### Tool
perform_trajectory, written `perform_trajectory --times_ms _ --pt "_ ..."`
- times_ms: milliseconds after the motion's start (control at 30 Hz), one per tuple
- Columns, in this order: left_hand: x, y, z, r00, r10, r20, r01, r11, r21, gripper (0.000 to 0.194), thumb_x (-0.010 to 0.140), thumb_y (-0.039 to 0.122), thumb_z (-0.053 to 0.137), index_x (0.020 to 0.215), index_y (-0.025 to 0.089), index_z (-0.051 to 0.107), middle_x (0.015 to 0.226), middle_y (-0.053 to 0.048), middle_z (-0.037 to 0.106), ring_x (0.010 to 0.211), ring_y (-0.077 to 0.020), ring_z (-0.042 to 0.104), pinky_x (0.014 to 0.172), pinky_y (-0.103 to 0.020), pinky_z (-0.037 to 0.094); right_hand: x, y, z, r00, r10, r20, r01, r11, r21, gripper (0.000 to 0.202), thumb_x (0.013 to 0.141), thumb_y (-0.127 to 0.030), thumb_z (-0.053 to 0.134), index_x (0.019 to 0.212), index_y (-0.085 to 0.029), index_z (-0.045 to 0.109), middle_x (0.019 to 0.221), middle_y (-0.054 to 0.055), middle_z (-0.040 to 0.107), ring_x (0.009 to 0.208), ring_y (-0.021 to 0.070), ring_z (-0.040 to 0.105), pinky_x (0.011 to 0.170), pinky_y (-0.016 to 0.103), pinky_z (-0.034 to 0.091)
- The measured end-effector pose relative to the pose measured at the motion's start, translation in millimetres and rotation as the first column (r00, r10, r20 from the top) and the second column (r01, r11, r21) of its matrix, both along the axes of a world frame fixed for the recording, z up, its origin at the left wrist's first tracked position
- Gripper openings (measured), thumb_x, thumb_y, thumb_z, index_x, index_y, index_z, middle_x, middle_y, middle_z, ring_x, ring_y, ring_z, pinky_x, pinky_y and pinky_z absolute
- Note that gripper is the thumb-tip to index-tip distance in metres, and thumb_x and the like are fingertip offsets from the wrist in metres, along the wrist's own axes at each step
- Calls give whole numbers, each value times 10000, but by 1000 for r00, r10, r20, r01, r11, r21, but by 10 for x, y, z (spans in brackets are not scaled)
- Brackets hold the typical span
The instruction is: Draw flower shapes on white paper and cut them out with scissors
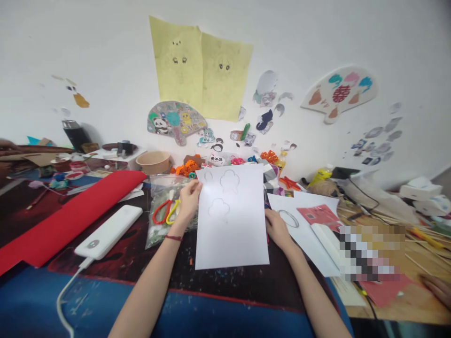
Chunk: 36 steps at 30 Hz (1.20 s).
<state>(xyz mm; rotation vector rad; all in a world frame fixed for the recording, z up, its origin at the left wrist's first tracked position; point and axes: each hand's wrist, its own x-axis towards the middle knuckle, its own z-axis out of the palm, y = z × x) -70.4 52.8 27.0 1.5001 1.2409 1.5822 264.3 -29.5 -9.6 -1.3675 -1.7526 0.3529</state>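
Observation:
A white sheet of paper with faint pencil outlines, some cloud-like, is held up in front of me. My left hand pinches its left edge near the upper corner, thumb and fingers closed. On the right edge, about halfway down, my right hand grips the sheet, its fingertips partly hidden behind the paper. Scissors with red and yellow handles lie on a clear plastic bag just left of my left hand. Beside my right hand lies another white sheet with a ring-shaped item on it.
A white power bank with a cable and a long red sheet lie at left. A tan bowl and orange craft pieces stand behind. Another person's hand rests at far right, near thin sticks.

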Motion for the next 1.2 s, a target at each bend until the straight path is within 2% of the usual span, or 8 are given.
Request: perform_trajectory --times_ms 200,367,500,567,733,867,967,1200 --pt "26 -33 16 996 -43 82 44 999 -11 301 960 379 585 1146 145 618 1081 -66 659 899 -174 655 777 -357 581 -61 15 13 975 -23 -221 12 999 -50 318 831 -421 610 1073 -235 698 1069 109 723 1045 324 624 962 499 468" --pt "61 -73 35 990 -81 111 87 995 -47 287 958 374 590 1119 139 625 1040 -57 663 856 -161 655 742 -336 580 -169 -74 69 907 84 -413 -170 970 -176 556 937 -663 373 1017 -235 719 924 123 755 852 293 712 748 427 568" --pt "55 -77 36 986 -107 131 120 988 -94 292 956 369 594 1135 139 620 1062 -63 661 873 -165 657 751 -343 583 -194 -103 89 885 121 -449 -235 950 -206 463 862 -642 575 979 -217 714 936 114 751 835 267 716 761 402 574" --pt "38 -71 33 984 -111 137 126 986 -107 295 954 365 599 1144 140 619 1074 -65 660 884 -169 657 759 -348 584 -186 -89 86 894 121 -431 -227 953 -203 453 897 -615 540 979 -199 700 918 110 744 815 245 714 762 392 573" --pt "-4 -60 35 984 -96 147 111 989 -100 265 944 349 617 1099 135 633 1031 -53 668 855 -159 657 739 -330 581 -125 -27 38 966 112 -232 -149 977 -150 416 1003 -449 352 1061 -203 682 835 79 704 729 209 667 696 362 550" --pt "-51 -42 26 986 -86 146 108 984 -144 280 949 355 608 1125 138 625 1052 -59 664 867 -163 657 750 -340 582 -26 2 4 991 83 102 -78 995 -56 324 875 -116 446 1002 -208 729 974 103 663 942 252 610 852 409 484" --pt "-89 -15 -2 989 -64 131 89 977 -192 323 950 365 603 1189 148 607 1153 -82 646 964 -195 652 819 -389 579 32 -4 16 938 85 337 -80 996 -29 431 795 3 438 1004 -217 745 1068 117 639 1018 268 571 887 408 440" --pt "-102 -14 -34 1000 1 16 2 981 -192 295 947 370 606 1133 143 626 1107 -72 658 937 -185 652 815 -383 572 13 -57 97 760 48 649 -87 996 28 300 879 -49 476 987 -205 709 960 101 661 913 258 587 780 353 432"
